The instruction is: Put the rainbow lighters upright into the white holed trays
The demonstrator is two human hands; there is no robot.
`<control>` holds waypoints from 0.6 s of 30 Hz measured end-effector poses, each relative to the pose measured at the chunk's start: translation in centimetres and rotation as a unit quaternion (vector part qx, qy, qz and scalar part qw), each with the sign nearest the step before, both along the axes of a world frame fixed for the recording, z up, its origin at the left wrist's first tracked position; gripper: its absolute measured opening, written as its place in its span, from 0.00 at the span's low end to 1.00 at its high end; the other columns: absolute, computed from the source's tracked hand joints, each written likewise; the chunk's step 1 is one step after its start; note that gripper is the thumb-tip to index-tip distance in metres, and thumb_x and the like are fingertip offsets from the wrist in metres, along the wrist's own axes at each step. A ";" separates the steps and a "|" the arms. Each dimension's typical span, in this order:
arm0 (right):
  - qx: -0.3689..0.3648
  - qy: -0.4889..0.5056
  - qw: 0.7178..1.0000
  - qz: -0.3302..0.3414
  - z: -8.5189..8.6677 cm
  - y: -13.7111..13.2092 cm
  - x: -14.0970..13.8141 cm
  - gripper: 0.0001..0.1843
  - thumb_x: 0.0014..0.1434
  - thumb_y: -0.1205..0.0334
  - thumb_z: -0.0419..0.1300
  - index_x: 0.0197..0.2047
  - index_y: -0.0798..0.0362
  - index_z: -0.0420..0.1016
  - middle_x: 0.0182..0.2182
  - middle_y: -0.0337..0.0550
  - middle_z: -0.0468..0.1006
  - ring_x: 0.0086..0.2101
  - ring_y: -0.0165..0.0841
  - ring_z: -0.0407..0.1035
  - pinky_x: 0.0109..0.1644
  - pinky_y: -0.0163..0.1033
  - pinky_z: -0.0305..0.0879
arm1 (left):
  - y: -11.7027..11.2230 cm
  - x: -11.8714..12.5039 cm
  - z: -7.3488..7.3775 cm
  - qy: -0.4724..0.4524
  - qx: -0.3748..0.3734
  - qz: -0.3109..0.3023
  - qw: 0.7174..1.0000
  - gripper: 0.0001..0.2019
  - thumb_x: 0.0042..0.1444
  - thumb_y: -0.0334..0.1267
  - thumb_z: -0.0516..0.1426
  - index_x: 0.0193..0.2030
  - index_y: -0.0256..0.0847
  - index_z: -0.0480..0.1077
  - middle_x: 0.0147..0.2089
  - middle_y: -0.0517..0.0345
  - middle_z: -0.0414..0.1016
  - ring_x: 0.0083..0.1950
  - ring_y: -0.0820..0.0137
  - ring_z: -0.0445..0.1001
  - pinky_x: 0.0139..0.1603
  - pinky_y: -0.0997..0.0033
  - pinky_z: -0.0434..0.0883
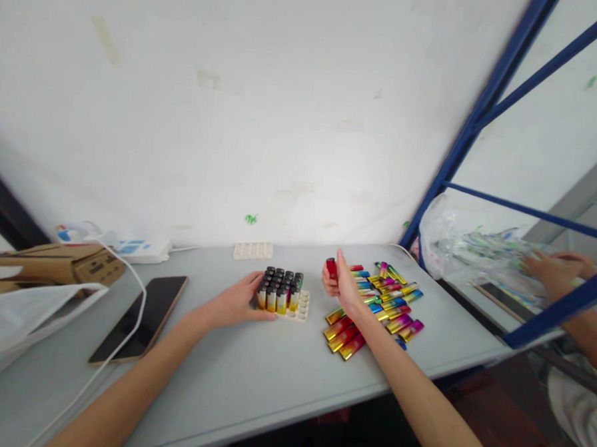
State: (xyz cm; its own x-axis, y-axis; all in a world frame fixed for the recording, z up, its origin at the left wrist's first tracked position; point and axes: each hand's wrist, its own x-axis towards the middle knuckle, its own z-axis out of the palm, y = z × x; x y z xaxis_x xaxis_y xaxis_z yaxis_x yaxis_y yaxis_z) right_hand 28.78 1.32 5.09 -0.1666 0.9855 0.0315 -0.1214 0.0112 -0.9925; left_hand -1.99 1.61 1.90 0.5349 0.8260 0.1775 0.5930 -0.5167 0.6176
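Note:
Several lighters (281, 291) with black tops and yellow-silver bodies stand upright, packed in the left part of a white tray with round holes (303, 306). My left hand (242, 296) grips the tray and its lighters at the left side, thumb along the front and fingers at the back. Holes at the tray's right side hold no lighter. To the right, my right hand (344, 282) is raised above the table, closed around a red lighter (331, 268) with a dark top. Below that hand lies a loose spread of shiny lighters (340, 336) in gold, red, blue and purple, partly hidden by my forearm.
Another white holed tray (254, 250) lies by the wall. At left are a phone (141, 318), a white cable (142, 289), a cardboard box (71, 265) and a white bag (28, 323). Beyond the blue metal frame (462, 149), another person's hands (556, 267) work near plastic bags (457, 242).

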 end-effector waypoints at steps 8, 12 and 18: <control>0.004 -0.089 0.994 -0.065 -1.7 -0.1 -1.2 0.31 0.72 0.35 0.50 0.23 0.43 0.55 0.16 0.31 0.53 0.18 0.28 0.45 0.20 0.36 0.43 | 0.0 0.0 0.1 -0.008 0.011 -0.008 1.000 0.45 0.53 0.59 0.77 0.74 0.46 0.74 0.73 0.45 0.79 0.76 0.42 0.77 0.83 0.50 0.70; 0.006 -0.085 0.996 -0.028 -1.5 -0.3 -1.1 0.37 0.68 0.22 0.54 0.24 0.44 0.59 0.17 0.30 0.52 0.19 0.28 0.44 0.22 0.36 0.44 | 0.0 0.0 0.0 0.005 0.005 -0.001 1.000 0.47 0.54 0.61 0.76 0.76 0.41 0.72 0.77 0.41 0.76 0.78 0.41 0.75 0.84 0.49 0.69; 0.069 -0.131 0.989 -0.002 -1.7 -0.4 -0.8 0.44 0.66 0.12 0.49 0.24 0.44 0.62 0.17 0.32 0.55 0.20 0.29 0.47 0.24 0.37 0.46 | 0.0 0.0 0.0 0.009 0.003 -0.012 1.000 0.46 0.56 0.60 0.76 0.76 0.43 0.71 0.76 0.42 0.75 0.78 0.43 0.74 0.85 0.49 0.67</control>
State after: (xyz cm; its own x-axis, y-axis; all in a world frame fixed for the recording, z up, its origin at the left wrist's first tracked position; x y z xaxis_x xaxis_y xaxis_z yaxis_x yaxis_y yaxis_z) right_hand 27.97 0.95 3.37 -0.1825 0.9756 0.1218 0.1406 0.1485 -0.9789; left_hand -1.97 1.64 1.91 0.5570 0.8123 0.1729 0.5918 -0.5343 0.6036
